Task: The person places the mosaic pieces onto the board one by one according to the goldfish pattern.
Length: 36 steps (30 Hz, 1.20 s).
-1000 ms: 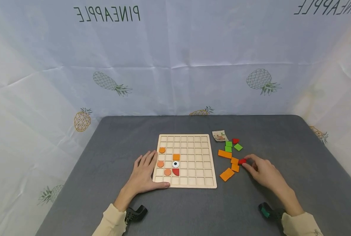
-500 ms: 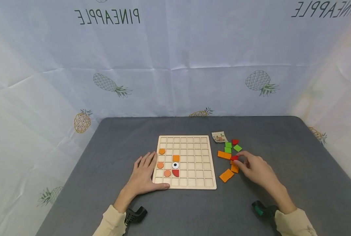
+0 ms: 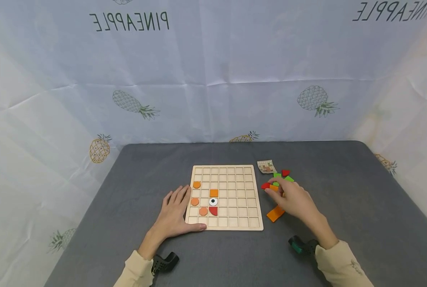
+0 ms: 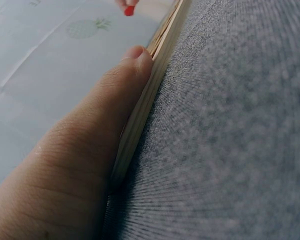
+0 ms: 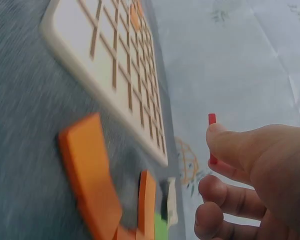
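Note:
A wooden grid board [image 3: 235, 199] lies on the grey table, holding orange discs, an orange square [image 3: 214, 193], a white-and-black eye disc [image 3: 213, 201] and a red rounded piece [image 3: 213, 211] at its left part. My left hand [image 3: 175, 215] rests spread along the board's left edge, thumb at the front edge; its thumb [image 4: 110, 100] touches the rim in the left wrist view. Between thumb and forefinger my right hand [image 3: 294, 199] pinches a red piece [image 3: 265, 186], held above the table right of the board. The right wrist view shows that red piece [image 5: 212, 119] edge-on.
Right of the board lie loose pieces: an orange rectangle [image 3: 275, 214], another red piece [image 3: 285, 172] and green squares [image 3: 277, 175], partly hidden by the right hand. A small patterned card [image 3: 267, 166] lies behind them. A printed cloth [image 3: 213, 111] hangs beyond the table.
My right hand has lifted the red piece from beside the orange squares and moved left with it, over the loose pieces. The left hand stays on the board.

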Tool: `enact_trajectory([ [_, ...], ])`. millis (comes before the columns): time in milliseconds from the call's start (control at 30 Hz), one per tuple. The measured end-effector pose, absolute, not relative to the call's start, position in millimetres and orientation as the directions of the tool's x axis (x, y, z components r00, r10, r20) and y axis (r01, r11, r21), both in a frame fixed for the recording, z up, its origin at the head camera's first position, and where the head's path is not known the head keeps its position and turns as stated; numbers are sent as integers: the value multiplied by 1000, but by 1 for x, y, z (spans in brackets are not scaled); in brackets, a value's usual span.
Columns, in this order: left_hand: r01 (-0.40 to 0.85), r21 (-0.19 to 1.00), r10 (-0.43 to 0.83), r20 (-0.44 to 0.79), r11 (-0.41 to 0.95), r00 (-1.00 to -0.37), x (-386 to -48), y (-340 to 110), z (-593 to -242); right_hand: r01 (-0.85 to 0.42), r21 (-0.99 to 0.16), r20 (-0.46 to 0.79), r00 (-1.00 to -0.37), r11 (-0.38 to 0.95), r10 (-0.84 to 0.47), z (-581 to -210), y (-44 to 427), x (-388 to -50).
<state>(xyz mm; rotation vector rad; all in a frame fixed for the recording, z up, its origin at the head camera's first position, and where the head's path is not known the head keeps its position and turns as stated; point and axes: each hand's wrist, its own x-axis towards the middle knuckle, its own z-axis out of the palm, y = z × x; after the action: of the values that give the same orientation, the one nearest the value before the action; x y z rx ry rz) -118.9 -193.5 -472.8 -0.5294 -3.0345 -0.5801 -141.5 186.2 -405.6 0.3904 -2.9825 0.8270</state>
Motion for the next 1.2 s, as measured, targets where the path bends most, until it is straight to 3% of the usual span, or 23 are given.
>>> enact_trajectory([
  [500,330,343,324,76,879,-943,-120,-194,-474,-359,-561,139,-929,746,-342,-407,122,-161],
  [1200,324,340,321,66,883,-945,-121,-193,-474,-308,-692,31,-916,654,-399,-425,59,-181],
])
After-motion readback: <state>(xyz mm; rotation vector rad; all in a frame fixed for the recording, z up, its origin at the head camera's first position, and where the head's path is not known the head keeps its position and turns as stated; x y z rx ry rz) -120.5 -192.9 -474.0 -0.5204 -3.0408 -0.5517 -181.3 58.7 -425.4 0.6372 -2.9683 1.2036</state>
